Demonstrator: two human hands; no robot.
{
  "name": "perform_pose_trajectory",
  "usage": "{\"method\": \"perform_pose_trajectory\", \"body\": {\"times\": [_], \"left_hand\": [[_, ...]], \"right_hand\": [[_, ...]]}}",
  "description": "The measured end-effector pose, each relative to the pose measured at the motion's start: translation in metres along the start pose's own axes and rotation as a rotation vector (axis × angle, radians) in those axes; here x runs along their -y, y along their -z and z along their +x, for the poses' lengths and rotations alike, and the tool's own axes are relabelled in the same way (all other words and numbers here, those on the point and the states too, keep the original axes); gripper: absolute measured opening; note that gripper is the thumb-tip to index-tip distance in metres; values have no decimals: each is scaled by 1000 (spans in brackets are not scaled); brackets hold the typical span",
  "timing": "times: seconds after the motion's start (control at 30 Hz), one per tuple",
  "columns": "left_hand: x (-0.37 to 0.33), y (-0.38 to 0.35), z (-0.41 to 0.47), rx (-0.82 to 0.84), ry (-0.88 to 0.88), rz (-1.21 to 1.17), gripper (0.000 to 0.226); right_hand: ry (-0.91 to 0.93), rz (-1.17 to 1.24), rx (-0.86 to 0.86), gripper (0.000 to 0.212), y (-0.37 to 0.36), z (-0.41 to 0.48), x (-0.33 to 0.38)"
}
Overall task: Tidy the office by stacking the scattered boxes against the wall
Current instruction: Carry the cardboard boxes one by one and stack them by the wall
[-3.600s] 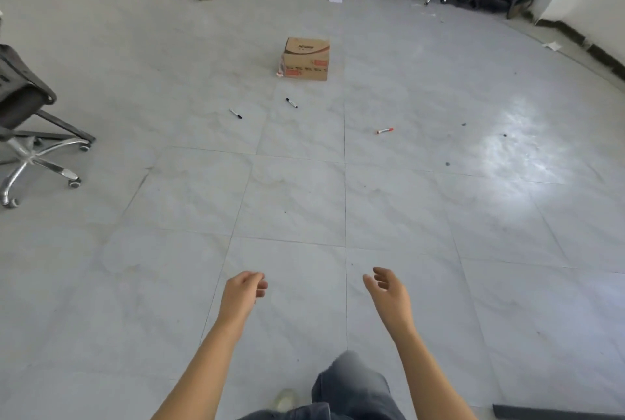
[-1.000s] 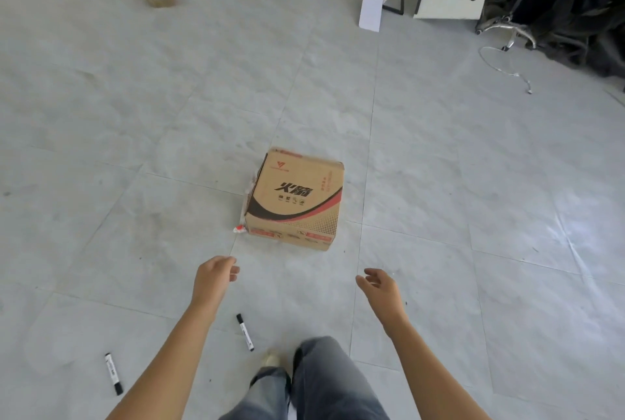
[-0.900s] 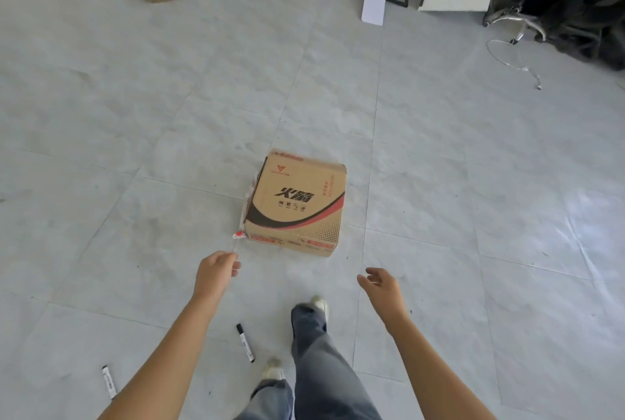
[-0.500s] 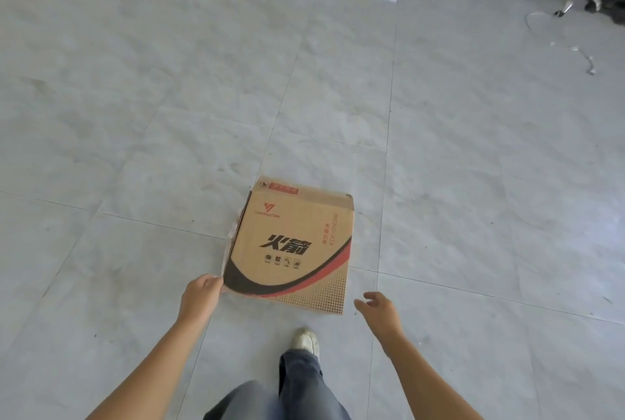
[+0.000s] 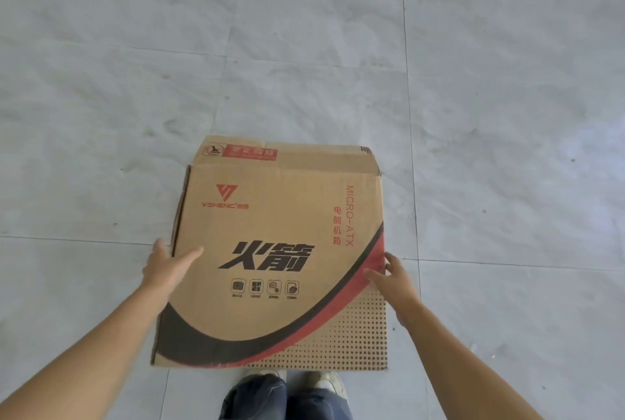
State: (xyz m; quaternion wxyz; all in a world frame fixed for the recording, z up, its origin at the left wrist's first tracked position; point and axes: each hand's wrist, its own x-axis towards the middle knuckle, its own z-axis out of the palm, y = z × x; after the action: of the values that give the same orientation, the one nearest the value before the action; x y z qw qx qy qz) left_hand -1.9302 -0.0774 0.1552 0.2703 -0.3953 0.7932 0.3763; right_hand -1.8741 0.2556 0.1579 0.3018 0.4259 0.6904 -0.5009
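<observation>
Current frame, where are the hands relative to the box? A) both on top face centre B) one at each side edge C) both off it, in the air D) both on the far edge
B: the left hand sits at the left edge of the cardboard box and the right hand at its right edge, thumbs on the top face.

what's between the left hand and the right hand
In the head view, the cardboard box fills the stretch between the left hand and right hand.
</observation>
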Motion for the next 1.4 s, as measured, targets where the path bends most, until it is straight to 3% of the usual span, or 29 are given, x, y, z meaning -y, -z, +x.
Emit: {"method": "perform_pose_trajectory", "body": {"times": [0.2, 0.37, 0.47, 0.6, 0.9, 1.13, 1.23, 1.4], "left_hand": [[22, -16, 26, 82, 70, -121, 72], [2, 2, -27, 92, 78, -126, 88], [-19, 17, -76, 113, 43, -103, 107], [-80, 41, -187, 129, -86, -29, 100], [-199, 76, -433, 294, -563, 84, 86], [-201, 39, -654, 569, -958, 204, 83], [-152, 15, -755, 714, -1118, 282, 84], [-14, -14, -908, 1024, -1333, 328, 86]], "right_hand": [[-56, 211, -24, 52, -17, 22, -21], [-25, 279, -99, 40, 13, -41, -14], [-14, 271, -205, 48, 53, -102, -2], [35, 292, -353, 77, 122, -209, 13], [191, 560, -838, 59, 249, -493, 11], [182, 890, -1267, 59, 284, -693, -114], [143, 1006, -1468, 57, 267, -779, -200], [37, 1139, -1748, 60, 215, -918, -347]]}}
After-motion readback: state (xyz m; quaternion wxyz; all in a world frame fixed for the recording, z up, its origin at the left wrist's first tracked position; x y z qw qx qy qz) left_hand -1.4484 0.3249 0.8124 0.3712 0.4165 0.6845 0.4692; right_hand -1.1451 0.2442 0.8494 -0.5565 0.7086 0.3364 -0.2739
